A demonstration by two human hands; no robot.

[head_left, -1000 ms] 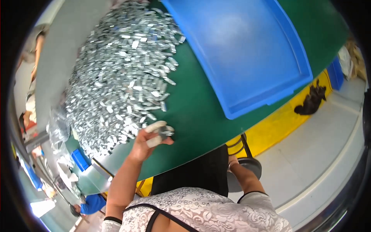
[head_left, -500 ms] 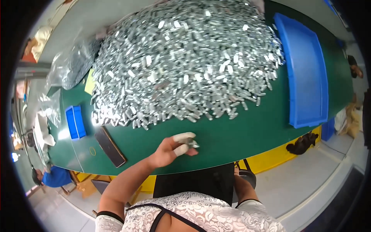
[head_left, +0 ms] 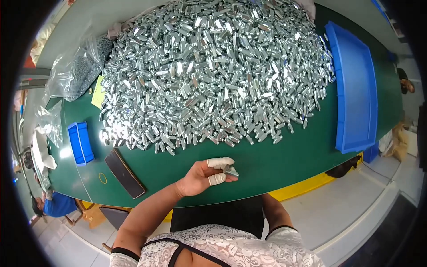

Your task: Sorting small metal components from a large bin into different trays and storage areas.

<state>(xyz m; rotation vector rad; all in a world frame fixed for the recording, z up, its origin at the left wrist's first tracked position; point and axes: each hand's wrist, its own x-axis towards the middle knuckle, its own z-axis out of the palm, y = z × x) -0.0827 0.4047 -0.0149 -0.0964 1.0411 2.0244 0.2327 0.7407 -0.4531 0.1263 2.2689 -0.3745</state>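
Note:
My left hand is above the green table near its front edge, with white finger covers on the thumb and forefinger. Its closed fingers pinch a small silvery metal piece; whether there is more than one, I cannot tell. Beyond the hand spreads a large heap of shiny, elongated, faceted metal pieces. My right forearm reaches toward the table's front edge, and its hand is hidden there.
A long blue tray lies on the right. To the left are a small blue bin, a dark phone-like slab, a yellow rubber band, a yellow note and a clear bag. A person in blue sits farther left.
My left hand, still pinching the metal piece, appears slightly farther right in view. The view itself has shifted a little, and the heap is sharper now.

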